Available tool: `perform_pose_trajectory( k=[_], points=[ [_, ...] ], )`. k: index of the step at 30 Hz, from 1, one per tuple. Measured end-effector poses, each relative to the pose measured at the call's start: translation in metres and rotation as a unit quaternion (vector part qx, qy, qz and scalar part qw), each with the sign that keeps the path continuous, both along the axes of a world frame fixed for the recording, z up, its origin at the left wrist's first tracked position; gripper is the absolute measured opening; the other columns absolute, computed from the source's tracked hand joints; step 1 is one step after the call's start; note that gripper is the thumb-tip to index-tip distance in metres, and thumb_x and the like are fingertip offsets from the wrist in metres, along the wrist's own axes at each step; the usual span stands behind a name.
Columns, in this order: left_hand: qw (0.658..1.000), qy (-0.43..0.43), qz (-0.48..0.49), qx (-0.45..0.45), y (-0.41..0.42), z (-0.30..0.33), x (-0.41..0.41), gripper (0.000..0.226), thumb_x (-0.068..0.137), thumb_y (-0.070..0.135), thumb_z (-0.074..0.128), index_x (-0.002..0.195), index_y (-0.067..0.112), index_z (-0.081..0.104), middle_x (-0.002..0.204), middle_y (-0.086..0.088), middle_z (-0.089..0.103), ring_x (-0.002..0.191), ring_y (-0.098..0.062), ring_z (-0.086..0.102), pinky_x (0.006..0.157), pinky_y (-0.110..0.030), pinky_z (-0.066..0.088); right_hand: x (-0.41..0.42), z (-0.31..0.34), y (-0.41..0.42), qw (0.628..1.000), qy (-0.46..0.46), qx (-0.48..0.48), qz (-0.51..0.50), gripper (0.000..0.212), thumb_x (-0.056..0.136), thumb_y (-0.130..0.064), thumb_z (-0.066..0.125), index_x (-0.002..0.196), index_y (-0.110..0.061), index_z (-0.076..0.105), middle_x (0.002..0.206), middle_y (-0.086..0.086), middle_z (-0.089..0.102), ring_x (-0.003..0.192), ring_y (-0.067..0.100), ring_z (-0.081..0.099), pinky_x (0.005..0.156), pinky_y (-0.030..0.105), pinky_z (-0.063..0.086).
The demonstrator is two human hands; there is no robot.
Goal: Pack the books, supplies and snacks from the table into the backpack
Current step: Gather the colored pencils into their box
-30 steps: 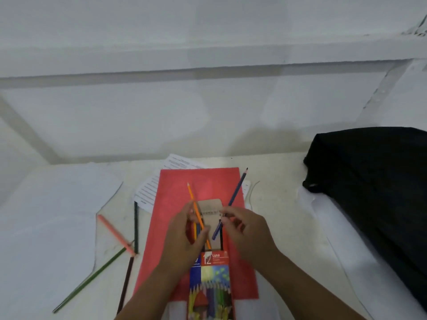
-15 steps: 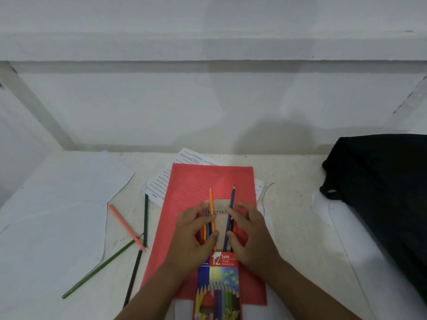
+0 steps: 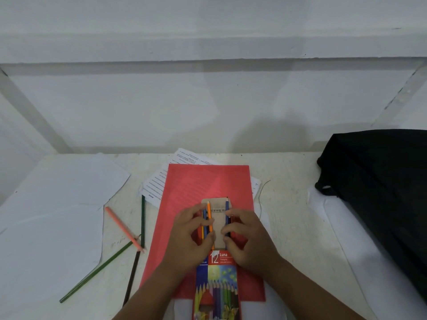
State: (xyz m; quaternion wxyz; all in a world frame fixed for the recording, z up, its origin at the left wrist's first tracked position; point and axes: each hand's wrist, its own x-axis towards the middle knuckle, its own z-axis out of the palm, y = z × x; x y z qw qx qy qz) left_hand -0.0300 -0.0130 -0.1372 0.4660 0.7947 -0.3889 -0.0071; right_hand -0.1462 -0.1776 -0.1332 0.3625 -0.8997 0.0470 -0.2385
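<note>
Your left hand (image 3: pixel 190 236) and right hand (image 3: pixel 248 239) pinch pencils at the pencil box (image 3: pixel 217 282) on the red folder (image 3: pixel 208 183), mid-table (image 3: pixel 288 215); black backpack (image 3: pixel 381 192) far right, white wall (image 3: pixel 208 100) behind.

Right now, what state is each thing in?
Pencil box: flap open, pencils sticking out, lying on red folder.
Left hand: pinching pencils at the box mouth.
Right hand: pinching pencils there too.
Loose pencils: four on table, unpacked.
Backpack: right, untouched.

Glossy cardboard pencil box (image 3: pixel 216 287); matt backpack (image 3: pixel 381 195)
</note>
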Motion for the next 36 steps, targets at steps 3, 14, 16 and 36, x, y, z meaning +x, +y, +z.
perform_pose_trajectory(
  k=[3,14,16,36],
  points=[
    [0.999,-0.012,0.008,-0.031,-0.001,0.003,-0.002,0.014,0.075,0.029,0.074,0.087,0.021,0.075,0.113,0.016,0.066,0.115,-0.006,0.057,0.098,-0.03,0.044,0.0,0.001,0.001,1.0,0.015,-0.011,0.0,0.037,0.076,-0.023,0.072,0.112,-0.018,0.069,0.133,-0.005,0.057,0.126,0.009,0.05,0.105,0.026,0.043],
    [0.999,-0.03,0.013,0.006,0.0,-0.001,-0.003,0.028,0.079,0.037,0.074,0.102,0.022,0.075,0.113,0.01,0.064,0.116,-0.006,0.054,0.099,-0.032,0.044,-0.004,0.002,0.005,0.999,0.03,-0.012,-0.019,0.032,0.079,-0.027,0.07,0.11,-0.018,0.07,0.125,-0.005,0.059,0.121,0.003,0.051,0.104,0.015,0.041],
    [1.0,-0.02,0.02,0.004,0.0,-0.002,-0.003,0.025,0.076,0.036,0.076,0.097,0.022,0.075,0.11,0.007,0.062,0.114,-0.008,0.054,0.098,-0.028,0.042,-0.003,0.003,0.006,0.999,0.038,-0.013,-0.022,0.028,0.079,-0.028,0.07,0.105,-0.019,0.071,0.124,-0.006,0.06,0.12,0.002,0.051,0.103,0.013,0.039],
    [0.994,0.063,0.073,0.046,0.092,0.066,0.02,0.025,0.088,0.018,0.07,0.087,0.042,0.065,0.091,0.023,0.068,0.09,0.0,0.06,0.07,-0.007,0.044,0.035,0.046,0.071,0.998,0.009,-0.041,-0.053,0.012,0.084,-0.011,0.063,0.091,-0.017,0.071,0.099,-0.004,0.063,0.096,0.01,0.056,0.087,0.025,0.047]
  ],
)
